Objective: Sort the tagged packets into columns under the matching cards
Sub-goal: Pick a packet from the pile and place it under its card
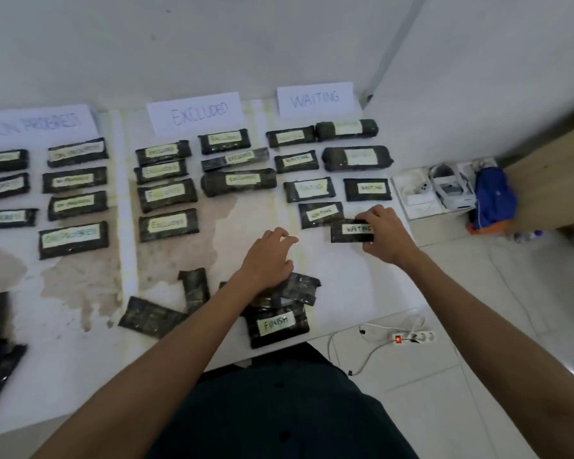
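Dark wrapped packet with a white WAITING tag (352, 230) sits right of centre in the frame, lowest in the columns under the white paper WAITING card (315, 99), and my right hand (386, 235) pinches its right end between thumb and curled fingers. My left hand (269, 260) hovers just left of it, fingers loosely bent and holding nothing, its wrist over a loose heap of dark packets (304, 288), where one tagged FINISH (277, 323) lies near the lower edge of the white table (345, 286).

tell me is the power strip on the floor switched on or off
On: the power strip shows a glowing red switch.
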Demonstrator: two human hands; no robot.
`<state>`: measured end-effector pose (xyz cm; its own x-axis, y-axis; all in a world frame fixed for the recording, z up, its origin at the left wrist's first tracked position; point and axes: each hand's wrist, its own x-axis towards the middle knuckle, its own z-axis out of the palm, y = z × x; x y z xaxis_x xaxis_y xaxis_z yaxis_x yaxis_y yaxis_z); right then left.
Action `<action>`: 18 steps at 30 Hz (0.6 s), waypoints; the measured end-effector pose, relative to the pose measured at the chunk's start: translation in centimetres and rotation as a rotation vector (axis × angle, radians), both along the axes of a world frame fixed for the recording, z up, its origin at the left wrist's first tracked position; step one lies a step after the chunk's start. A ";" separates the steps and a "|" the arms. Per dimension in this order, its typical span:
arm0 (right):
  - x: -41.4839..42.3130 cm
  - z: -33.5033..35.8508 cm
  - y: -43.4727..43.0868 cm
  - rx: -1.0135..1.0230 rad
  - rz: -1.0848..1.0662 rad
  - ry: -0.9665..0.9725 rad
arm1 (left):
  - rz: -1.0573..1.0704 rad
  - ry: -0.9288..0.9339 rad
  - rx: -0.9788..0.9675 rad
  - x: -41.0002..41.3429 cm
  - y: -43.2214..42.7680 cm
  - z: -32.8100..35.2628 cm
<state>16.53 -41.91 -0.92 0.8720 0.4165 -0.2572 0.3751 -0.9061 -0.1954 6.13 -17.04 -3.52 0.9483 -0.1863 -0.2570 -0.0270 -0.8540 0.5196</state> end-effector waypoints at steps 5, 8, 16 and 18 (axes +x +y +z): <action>4.4 -1.9 -3.7 -0.064 -0.049 0.007 | -0.057 0.032 0.045 3.4 -3.3 -1.2; 6.1 -3.1 -4.4 -0.055 -0.037 0.030 | -0.068 0.022 0.059 5.1 -4.5 -1.8; 7.3 -3.5 -4.1 -0.132 0.044 0.012 | -0.022 -0.093 0.038 5.7 -4.6 -1.5; 5.6 -2.9 -3.1 -0.135 0.059 -0.005 | 0.005 -0.074 0.017 4.1 -3.5 -1.0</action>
